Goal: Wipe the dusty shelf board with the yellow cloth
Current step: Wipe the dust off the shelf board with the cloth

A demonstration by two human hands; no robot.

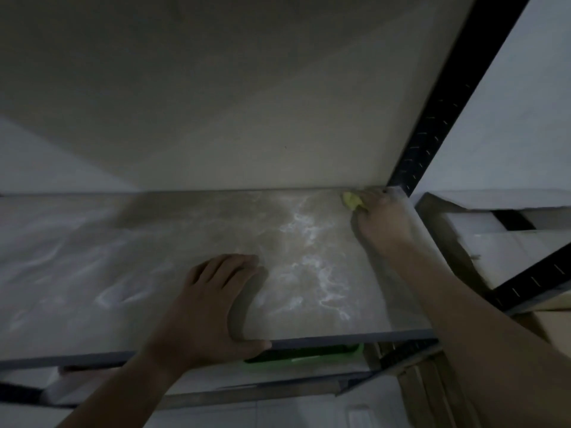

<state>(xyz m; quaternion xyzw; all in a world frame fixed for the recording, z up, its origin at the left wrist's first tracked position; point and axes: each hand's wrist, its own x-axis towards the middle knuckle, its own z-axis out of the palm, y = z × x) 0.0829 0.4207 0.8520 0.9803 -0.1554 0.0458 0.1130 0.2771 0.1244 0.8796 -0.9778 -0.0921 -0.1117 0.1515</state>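
The shelf board (129,261) is a wide pale slab streaked with whitish dust, mostly in its middle and right part. My right hand (381,220) reaches to the far right corner of the board and is closed on the yellow cloth (350,200), pressing it against the board near the back wall. Only a small bunch of the cloth shows past the fingers. My left hand (213,304) lies flat on the board near its front edge, fingers apart, thumb hooked over the edge, holding nothing.
A black perforated metal upright (438,118) rises at the right rear corner, with another black bar (531,282) lower right. White boxes (506,242) sit right of the shelf. A green object (302,356) lies under the board's front edge. A plain wall stands behind.
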